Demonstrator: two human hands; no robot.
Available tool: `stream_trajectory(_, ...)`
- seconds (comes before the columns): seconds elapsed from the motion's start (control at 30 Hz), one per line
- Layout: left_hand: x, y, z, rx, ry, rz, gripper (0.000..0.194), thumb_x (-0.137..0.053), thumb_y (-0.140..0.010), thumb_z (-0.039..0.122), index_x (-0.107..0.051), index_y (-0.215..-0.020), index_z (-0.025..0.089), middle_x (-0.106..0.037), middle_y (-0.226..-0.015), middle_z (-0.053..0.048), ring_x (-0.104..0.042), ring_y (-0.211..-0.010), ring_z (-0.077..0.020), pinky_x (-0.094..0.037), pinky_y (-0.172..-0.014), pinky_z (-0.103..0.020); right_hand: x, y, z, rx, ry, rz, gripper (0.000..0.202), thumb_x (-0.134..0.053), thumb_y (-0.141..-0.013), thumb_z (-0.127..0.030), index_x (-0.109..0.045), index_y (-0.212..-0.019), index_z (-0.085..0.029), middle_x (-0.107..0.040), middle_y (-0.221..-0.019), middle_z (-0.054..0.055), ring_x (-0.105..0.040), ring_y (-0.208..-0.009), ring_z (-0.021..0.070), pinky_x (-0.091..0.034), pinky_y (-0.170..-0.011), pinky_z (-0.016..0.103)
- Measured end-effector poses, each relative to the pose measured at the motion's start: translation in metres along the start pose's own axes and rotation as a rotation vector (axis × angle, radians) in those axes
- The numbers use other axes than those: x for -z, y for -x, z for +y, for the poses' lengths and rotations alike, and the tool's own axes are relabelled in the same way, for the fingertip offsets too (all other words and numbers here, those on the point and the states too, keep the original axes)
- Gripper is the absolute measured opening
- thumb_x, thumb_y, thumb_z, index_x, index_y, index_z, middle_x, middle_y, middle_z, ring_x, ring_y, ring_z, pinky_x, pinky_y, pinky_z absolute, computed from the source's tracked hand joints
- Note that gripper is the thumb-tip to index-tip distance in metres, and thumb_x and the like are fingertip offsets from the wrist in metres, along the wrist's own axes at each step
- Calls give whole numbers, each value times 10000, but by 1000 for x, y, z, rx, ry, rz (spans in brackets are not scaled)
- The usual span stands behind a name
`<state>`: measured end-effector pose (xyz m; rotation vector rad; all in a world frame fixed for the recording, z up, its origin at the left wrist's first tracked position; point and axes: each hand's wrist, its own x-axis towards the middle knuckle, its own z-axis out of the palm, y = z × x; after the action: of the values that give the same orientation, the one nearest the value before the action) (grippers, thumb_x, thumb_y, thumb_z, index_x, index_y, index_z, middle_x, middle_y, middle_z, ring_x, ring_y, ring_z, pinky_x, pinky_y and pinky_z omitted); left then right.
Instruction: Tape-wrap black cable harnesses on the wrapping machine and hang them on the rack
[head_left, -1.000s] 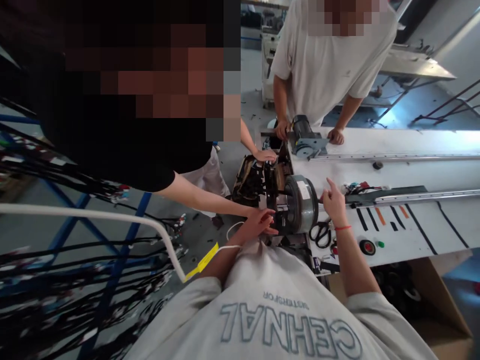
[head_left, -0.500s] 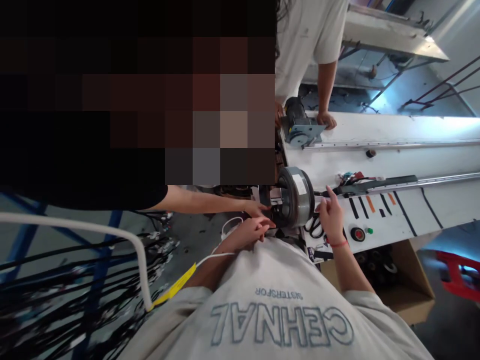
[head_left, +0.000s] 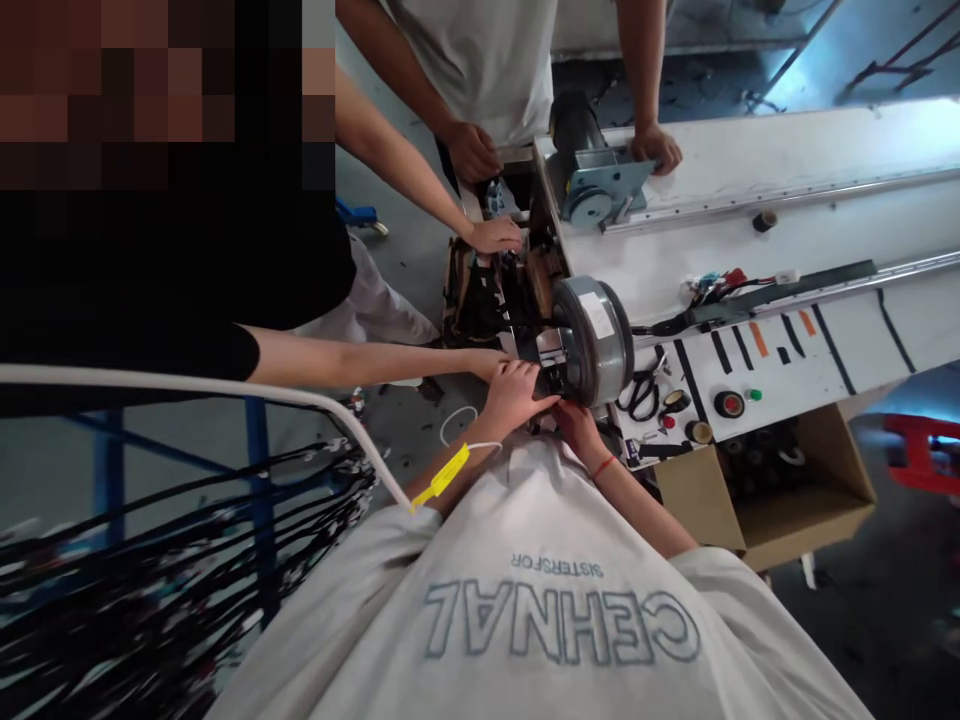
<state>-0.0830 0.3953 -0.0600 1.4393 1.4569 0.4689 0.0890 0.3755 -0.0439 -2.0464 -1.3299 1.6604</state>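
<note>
My left hand (head_left: 513, 396) lies at the near edge of a black part beside the large grey wheel (head_left: 595, 342), its fingers bent together and its thumb pointing right. What is under those fingers is too small to name. Close by, just below the wheel, my right hand (head_left: 579, 428) has its fingers curled in against the same black part (head_left: 553, 380); their tips are hidden. A red band circles the right wrist. Another person's hand (head_left: 484, 362) reaches in from the left and meets my left hand.
Scissors (head_left: 641, 396), tape rolls (head_left: 729, 404) and tape strips lie on the white table (head_left: 810, 345). A motor on a bracket (head_left: 592, 185) stands at its far corner, held by another person's hand. An open cardboard box (head_left: 806, 500) is below; black cables (head_left: 300, 520) hang left.
My right hand has come down from the right side of the wheel to its near side. The view has shifted, showing more of the frame and other people's hands.
</note>
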Motion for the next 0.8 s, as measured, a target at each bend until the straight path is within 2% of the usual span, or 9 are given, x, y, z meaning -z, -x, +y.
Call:
stream_trajectory(0.13, -2, -6, -4, -30, -83, -115, 499, -618, -869, 536, -622, -1145, 121, -678, -1132, -197, -580, -1125, -371, -299, -1076, -493, -6, 3, 4, -99, -411, 62, 313, -675, -731, -499, -548, -831, -231, -699, -1004, 92, -637, -1085, 249, -528, -975, 412)
stream_trajectory(0.23, 0, -6, -5, -29, -101, -121, 486, -631, -868, 517, -615, -1170, 137, -709, -1098, -166, -624, -1080, -343, -245, -1126, -509, -10, 7, 6, -155, -549, 61, 285, -733, -718, -446, -580, -834, -235, -699, -1021, 97, -633, -1103, 246, -519, -1002, 412)
stream_trajectory(0.37, 3, -4, -5, -62, -124, -107, 505, -609, -877, 536, -610, -1188, 138, -722, -1089, -151, -640, -1091, -324, -152, -1181, -533, -14, 8, 9, -142, -718, 29, 261, -792, -702, -374, -631, -852, -233, -711, -974, 56, -658, -1032, 203, -526, -983, 331)
stream_trajectory(0.47, 1, 0, -6, -78, -117, -83, 520, -577, -898, 529, -585, -1226, 126, -685, -1194, -172, -599, -1185, -325, -167, -1189, -527, -16, 8, 10, -145, -875, 24, 265, -841, -653, -309, -656, -828, -235, -721, -925, 8, -673, -954, 158, -538, -925, 250)
stream_trajectory(0.6, -6, 12, -11, -98, -53, -3, 626, -619, -875, 511, -494, -1346, 118, -576, -1373, -197, -492, -1330, -313, -220, -1193, -491, -17, 9, 7, -162, -914, 38, 216, -817, -656, -260, -642, -780, -238, -718, -848, -20, -684, -914, 153, -551, -859, 243)
stream_trajectory(0.8, -18, 25, -19, -76, 129, -4, 623, -660, -858, 472, -495, -1360, 142, -620, -1311, -188, -561, -1257, -331, -395, -1096, -479, -17, 9, 5, -170, -879, 56, 241, -793, -671, -289, -650, -852, -220, -733, -943, 13, -681, -954, 182, -536, -874, 287)
